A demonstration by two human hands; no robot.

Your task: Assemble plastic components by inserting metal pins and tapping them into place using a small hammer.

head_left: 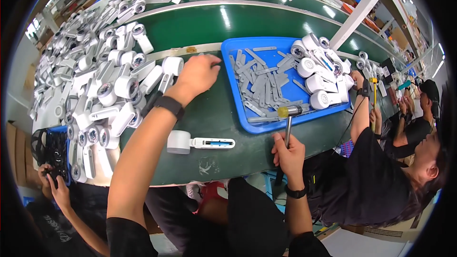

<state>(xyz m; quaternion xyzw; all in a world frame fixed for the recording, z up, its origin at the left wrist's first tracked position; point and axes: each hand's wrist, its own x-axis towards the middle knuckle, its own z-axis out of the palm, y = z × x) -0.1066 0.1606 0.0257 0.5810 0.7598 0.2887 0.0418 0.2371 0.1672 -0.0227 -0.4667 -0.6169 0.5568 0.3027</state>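
Observation:
My left hand (199, 77) is above the green bench, between the heap of white parts and the blue tray (242, 120). Its fingers curl inward, and whatever they may hold is hidden. A small mallet (289, 110) with a yellowish face and dark head is gripped upright in my right hand (290, 154), at the tray's near edge. On the bench between my arms lies a white handheld fan (179, 142), its handle open with a blue strip inside. Grey handle covers (261, 85) are scattered in the tray's left part.
Several white fans (315, 83) fill the tray's right side. A large heap of fans (95, 66) covers the bench at left. A co-worker at right holds a yellow hammer (373, 85); another person's hands (57, 188) work at lower left. A white post (359, 12) rises behind the tray.

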